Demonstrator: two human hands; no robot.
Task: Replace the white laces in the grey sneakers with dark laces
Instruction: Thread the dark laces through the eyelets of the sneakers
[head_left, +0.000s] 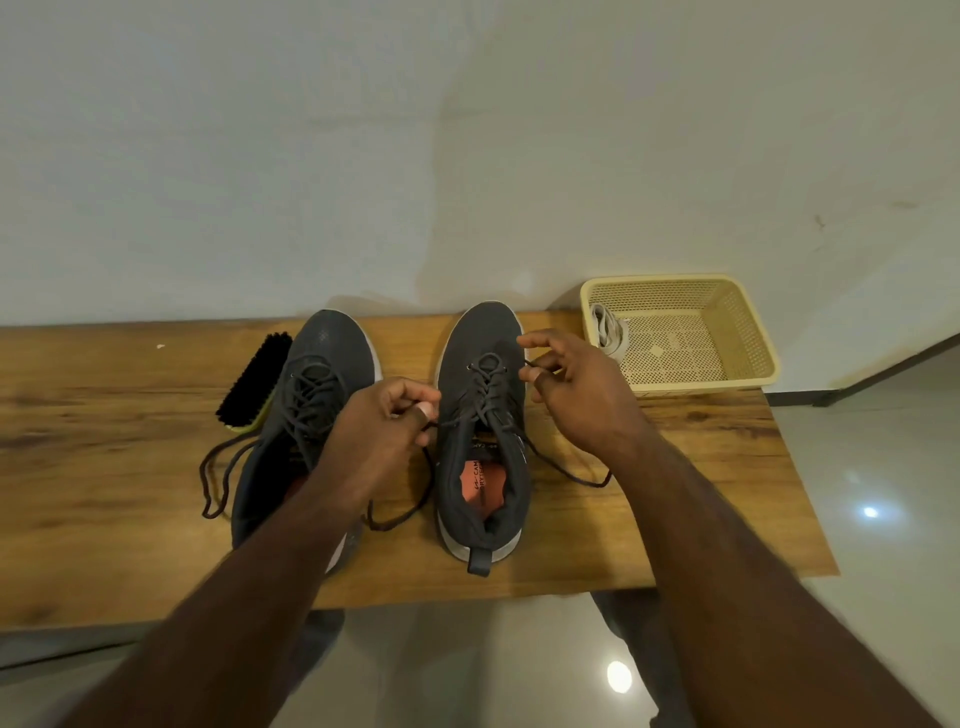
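Note:
Two grey sneakers stand side by side on a wooden bench, toes toward the wall. The right sneaker (480, 415) carries a dark lace (485, 387) crossed through its eyelets. My left hand (387, 426) pinches the left part of that lace beside the shoe. My right hand (571, 384) pinches the right part near the upper eyelets. Loose lace ends trail on the bench on both sides. The left sneaker (311, 400) also has a dark lace (218, 467), its ends looping off to the left. White laces (605, 327) lie bundled in a basket.
A cream plastic basket (727, 332) stands at the bench's back right corner. A black shoe brush (249, 384) lies left of the left sneaker. The wooden bench (104, 441) ends at the right near a tiled floor (883, 467). A white wall rises behind.

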